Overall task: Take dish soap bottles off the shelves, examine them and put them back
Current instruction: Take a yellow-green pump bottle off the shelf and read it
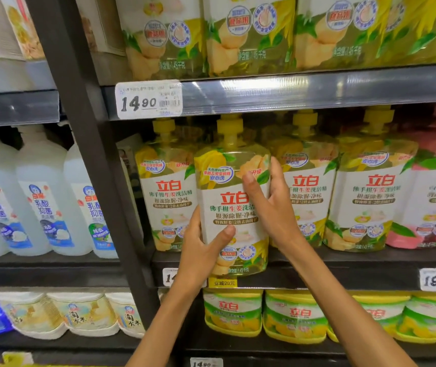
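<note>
A large yellow dish soap bottle with a yellow pump cap and a white label is held upright in front of the middle shelf. My left hand grips its lower left side, thumb across the label. My right hand grips its upper right side, thumb on the front. The bottle's base hangs just over the shelf's front edge. Matching yellow bottles stand in a row behind and beside it.
Pink bottles stand at the right end of the same shelf. More yellow bottles fill the shelf above. Green and yellow tubs sit below. Clear white bottles fill the left bay beyond a dark upright post.
</note>
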{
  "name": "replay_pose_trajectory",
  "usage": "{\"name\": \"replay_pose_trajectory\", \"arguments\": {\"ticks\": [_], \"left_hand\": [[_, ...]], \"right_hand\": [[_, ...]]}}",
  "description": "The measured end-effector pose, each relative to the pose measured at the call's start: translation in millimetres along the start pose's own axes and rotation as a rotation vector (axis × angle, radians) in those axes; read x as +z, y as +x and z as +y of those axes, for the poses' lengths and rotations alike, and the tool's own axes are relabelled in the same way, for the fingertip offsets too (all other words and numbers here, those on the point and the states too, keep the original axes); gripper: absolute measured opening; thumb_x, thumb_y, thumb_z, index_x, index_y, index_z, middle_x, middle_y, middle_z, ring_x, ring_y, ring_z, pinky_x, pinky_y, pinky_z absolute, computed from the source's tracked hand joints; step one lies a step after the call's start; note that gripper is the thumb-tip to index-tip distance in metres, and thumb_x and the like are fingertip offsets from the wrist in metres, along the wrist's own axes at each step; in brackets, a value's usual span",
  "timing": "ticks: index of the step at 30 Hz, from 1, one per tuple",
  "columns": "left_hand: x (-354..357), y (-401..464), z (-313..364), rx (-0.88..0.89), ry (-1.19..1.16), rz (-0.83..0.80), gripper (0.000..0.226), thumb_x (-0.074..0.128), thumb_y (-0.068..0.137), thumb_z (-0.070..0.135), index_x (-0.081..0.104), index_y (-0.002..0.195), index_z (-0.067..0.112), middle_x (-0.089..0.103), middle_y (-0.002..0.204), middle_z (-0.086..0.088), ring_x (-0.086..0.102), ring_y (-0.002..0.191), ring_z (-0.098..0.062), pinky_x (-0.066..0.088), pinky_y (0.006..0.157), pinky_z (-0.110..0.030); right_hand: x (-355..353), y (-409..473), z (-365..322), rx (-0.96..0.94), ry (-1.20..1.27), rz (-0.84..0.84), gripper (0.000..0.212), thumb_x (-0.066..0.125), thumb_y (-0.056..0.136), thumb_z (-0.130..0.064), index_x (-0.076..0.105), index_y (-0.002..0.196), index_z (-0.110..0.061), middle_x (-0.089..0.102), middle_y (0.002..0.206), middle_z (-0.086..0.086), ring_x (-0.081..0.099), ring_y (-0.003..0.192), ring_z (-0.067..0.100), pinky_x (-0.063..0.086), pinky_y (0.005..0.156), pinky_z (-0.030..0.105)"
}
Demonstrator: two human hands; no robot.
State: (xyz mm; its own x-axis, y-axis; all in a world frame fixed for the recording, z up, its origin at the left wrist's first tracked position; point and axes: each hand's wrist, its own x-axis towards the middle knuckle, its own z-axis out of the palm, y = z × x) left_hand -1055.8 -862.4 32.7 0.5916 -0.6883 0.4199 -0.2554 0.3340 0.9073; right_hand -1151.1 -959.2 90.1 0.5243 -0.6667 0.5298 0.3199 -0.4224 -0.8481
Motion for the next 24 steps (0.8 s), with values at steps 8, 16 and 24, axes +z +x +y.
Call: {"name": "replay_pose_trajectory", "arguments": {"ticks": [8, 16, 24], "left_hand": [[23.1, -13.0, -18.5, 0.069, -0.053, 0.165, 0.073, 0.067, 0.085, 0.028, 0.029, 0.146, 0.016, 0.056, 0.133, -0.001, 0.058, 0.116, -0.007, 0.050, 0.084, -0.014], [26.9, -19.1, -25.1, 0.085, 0.040, 0.218, 0.075, 0.060, 0.080, 0.048, 0.028, 0.145, 0.033, 0.040, 0.144, 0.006, 0.042, 0.131, -0.009, 0.045, 0.102, -0.030], [34.9, -26.9, -15.0, 0.224, 0.287, 0.354, 0.069, 0.057, 0.088, 0.042, 0.014, 0.141, 0.050, 0.027, 0.140, 0.024, 0.019, 0.133, 0.008, 0.023, 0.096, 0.004]], "right_hand": [[5.5, -5.8, 15.0, -0.235, -0.008, 0.164, 0.062, 0.059, 0.085, -0.053, 0.023, 0.135, -0.064, 0.024, 0.142, -0.046, 0.023, 0.138, -0.012, 0.032, 0.108, 0.013], [8.5, -7.9, 16.9, -0.284, 0.011, 0.188, 0.061, 0.059, 0.085, -0.059, 0.028, 0.138, -0.059, 0.029, 0.151, -0.028, 0.030, 0.142, 0.006, 0.036, 0.112, 0.049], [7.8, -6.6, 12.9, -0.399, -0.118, 0.238, 0.057, 0.061, 0.090, -0.033, 0.031, 0.138, -0.040, 0.030, 0.146, -0.025, 0.025, 0.139, -0.007, 0.025, 0.110, 0.012]]}}
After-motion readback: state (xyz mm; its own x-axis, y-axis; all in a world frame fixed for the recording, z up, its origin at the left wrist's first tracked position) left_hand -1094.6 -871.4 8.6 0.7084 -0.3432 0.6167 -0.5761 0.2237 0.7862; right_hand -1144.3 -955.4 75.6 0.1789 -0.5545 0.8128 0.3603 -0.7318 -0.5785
